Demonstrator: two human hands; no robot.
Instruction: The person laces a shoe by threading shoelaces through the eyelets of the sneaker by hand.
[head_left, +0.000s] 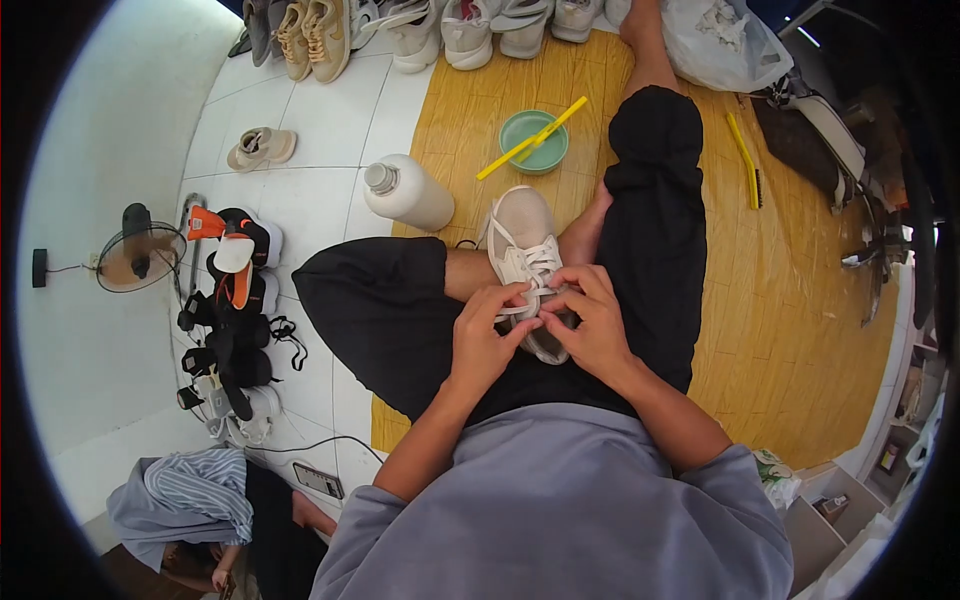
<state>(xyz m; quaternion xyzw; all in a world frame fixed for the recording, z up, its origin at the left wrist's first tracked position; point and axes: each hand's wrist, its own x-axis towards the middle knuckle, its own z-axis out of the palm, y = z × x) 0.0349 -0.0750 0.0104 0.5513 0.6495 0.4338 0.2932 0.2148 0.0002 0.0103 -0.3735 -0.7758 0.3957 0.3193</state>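
Observation:
A beige lace-up sneaker [523, 216] rests on my lap between my crossed legs, its toe pointing away from me. White shoelace [541, 262] runs across its tongue. At the upper eyelets, my left hand [486, 336] pinches the lace between thumb and fingers from the left side. Opposite it, my right hand [590, 322] is closed on the lace too, with the fingertips of both hands nearly meeting over the shoe's opening. Parts of the collar and heel are hidden behind my fingers.
Ahead are a green bowl [547, 155] with a yellow-handled brush [530, 138] across it and a white bottle [410, 192]. Another yellow brush [745, 160] lies right. Shoes line the far edge; caps [240, 255] and a fan [140, 250] stand left. Another person [200, 505] sits lower left.

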